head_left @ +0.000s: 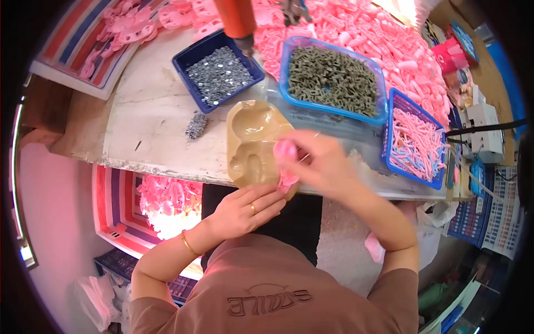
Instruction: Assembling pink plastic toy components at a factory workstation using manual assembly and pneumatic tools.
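Note:
My right hand (320, 161), slightly blurred, pinches a pink plastic piece (285, 150) over the right side of a tan moulded fixture (253, 133) with rounded hollows. Flat along the fixture's near edge lie the outstretched fingers of my left hand (250, 209). Their tips touch pink plastic (287, 181) below my right hand; whether it is the same piece, I cannot tell. My left thumb is hidden. A small heap of silvery screws (196, 125) lies left of the fixture.
Above the fixture hangs an orange power screwdriver (236, 22). Behind stand a dark blue tray (186, 83) of screws and a blue tub (334, 108) of dark small parts. A blue basket (387, 131) of pink sticks is at right. Pink plastic parts (356, 28) cover the far table.

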Available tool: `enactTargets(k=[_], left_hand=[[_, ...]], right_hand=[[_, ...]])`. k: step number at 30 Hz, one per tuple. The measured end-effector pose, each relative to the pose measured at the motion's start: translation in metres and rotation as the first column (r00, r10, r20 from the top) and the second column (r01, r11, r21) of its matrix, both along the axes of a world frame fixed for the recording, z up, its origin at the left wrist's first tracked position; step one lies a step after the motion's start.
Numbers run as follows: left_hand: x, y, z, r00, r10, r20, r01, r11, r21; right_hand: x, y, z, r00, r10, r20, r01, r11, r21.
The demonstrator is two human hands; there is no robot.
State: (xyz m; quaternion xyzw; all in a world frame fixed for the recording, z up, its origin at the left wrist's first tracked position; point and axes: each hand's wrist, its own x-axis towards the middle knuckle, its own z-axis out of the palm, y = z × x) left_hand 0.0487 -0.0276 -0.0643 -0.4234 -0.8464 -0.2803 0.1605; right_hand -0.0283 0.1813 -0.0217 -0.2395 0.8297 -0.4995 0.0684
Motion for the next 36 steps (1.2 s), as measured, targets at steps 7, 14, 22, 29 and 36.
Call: enactTargets(k=[7, 14, 22, 29, 36], left_hand=[[-0.029, -0.089, 0.003, 0.971, 0.230, -0.058, -0.222, 0.968, 0.118], [-0.181, -0.219, -0.011, 0.743, 0.665, -0.079, -0.669, 0.739, -0.079], [-0.309, -0.291, -0.004, 0.399, 0.913, -0.080, -0.869, 0.349, -0.349], [-0.247, -0.300, -0.018, 0.595, 0.684, -0.422, -0.780, 0.366, -0.507], [-0.114, -0.223, 0.022, 0.772, 0.549, -0.322, -0.592, 0.804, -0.050]], right_hand=[[0.006, -0.043, -0.018, 0.953, 0.215, -0.215, -0.142, 0.940, 0.312], [0.012, -0.041, 0.017, 0.989, 0.140, -0.053, -0.115, 0.937, 0.331], [0.019, -0.029, 0.000, 0.982, 0.179, -0.052, -0.133, 0.865, 0.484], [0.020, -0.031, -0.004, 0.992, 0.105, -0.069, -0.071, 0.921, 0.383], [0.019, -0.044, 0.013, 0.998, 0.034, -0.061, -0.018, 0.969, 0.248]])
